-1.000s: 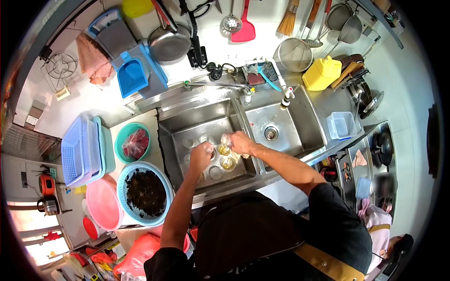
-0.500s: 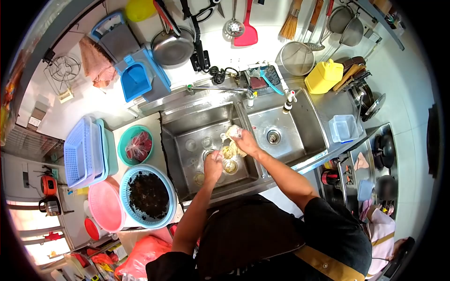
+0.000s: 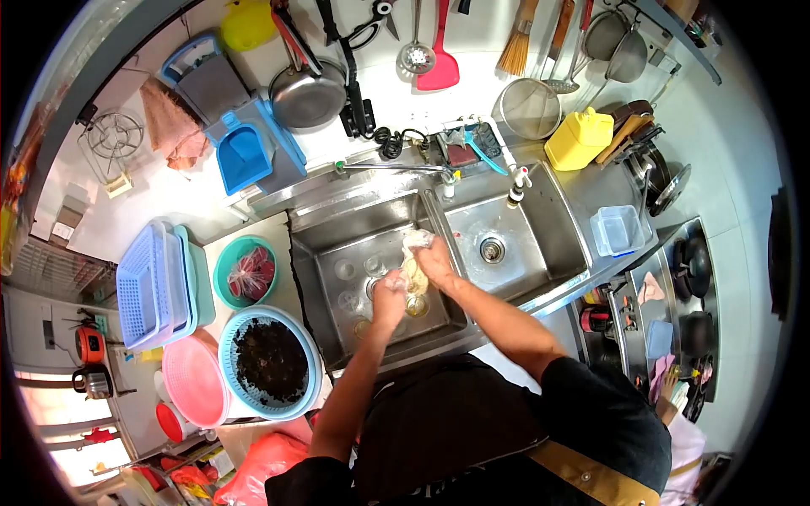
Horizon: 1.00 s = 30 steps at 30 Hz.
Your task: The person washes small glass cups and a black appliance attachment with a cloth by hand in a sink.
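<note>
Over the left basin of the steel sink point(image 3: 396, 337), a wet, pale yellow-white cloth point(image 3: 414, 271) is bunched between my two hands. My right hand point(image 3: 434, 263) is closed around its upper part, where a whitish end sticks out above the fingers. Lower and to the left, my left hand point(image 3: 389, 298) has its fingers curled in at the cloth's side; white suds or wet cloth show at the fingertips. Several clear round glass-like pieces lie on the basin floor, among them one clear piece point(image 3: 417, 305) just under the cloth.
A blue basket point(image 3: 314, 371) with dark, wet-looking food stands left of the sink, beside a green bowl point(image 3: 221, 282) with a bagged red item and a pink basin point(image 3: 190, 379). The tap point(image 3: 396, 167) crosses behind the basin. A person's arm point(image 3: 666, 401) shows at lower right.
My hands have come closer together, and the cloth that hung below my right hand is now gathered between both. At lower right the other person has shifted, an arm now reaching toward the stove.
</note>
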{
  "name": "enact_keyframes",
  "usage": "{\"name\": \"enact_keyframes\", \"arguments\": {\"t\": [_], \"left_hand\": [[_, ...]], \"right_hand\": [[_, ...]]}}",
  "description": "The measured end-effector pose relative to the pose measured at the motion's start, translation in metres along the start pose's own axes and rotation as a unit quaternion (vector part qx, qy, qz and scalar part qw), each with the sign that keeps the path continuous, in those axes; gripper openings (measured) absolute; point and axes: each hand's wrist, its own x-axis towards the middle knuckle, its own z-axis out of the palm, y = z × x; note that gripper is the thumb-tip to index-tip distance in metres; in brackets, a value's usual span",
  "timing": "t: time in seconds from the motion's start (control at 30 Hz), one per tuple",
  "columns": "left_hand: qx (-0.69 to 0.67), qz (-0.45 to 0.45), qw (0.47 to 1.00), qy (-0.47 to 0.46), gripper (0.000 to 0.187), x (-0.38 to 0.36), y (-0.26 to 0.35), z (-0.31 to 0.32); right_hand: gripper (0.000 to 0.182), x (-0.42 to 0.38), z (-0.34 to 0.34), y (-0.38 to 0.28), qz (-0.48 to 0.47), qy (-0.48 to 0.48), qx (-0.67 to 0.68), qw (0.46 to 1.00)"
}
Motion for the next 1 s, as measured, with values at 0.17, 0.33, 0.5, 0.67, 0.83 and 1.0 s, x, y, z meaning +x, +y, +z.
{"name": "enact_keyframes", "arguments": {"t": [0.17,0.33,0.5,0.67,0.83,1.0], "left_hand": [[0.014,-0.006,0.999,0.048,0.012,-0.001,-0.025,0.011],[0.179,-0.010,0.978,-0.110,0.017,0.000,0.002,-0.052],[0.267,0.105,0.953,-0.094,0.012,0.009,0.035,-0.063],[0.198,0.099,0.969,-0.108,0.011,0.014,0.027,-0.068],[-0.112,-0.123,0.986,0.012,0.014,-0.004,0.015,0.005],[-0.077,-0.094,0.990,0.074,0.020,0.004,-0.017,0.012]], "right_hand": [[0.020,-0.026,0.019,0.015,0.164,0.078,0.289,0.940],[0.030,-0.002,-0.031,0.014,-0.127,-0.232,-0.211,0.941],[0.027,0.004,-0.029,-0.055,-0.249,-0.323,-0.387,0.827],[0.019,-0.002,-0.029,-0.075,-0.205,-0.279,-0.354,0.868],[0.011,-0.011,0.018,-0.019,0.051,0.002,0.181,0.982],[0.017,-0.018,0.022,0.004,0.123,-0.143,0.280,0.941]]}}
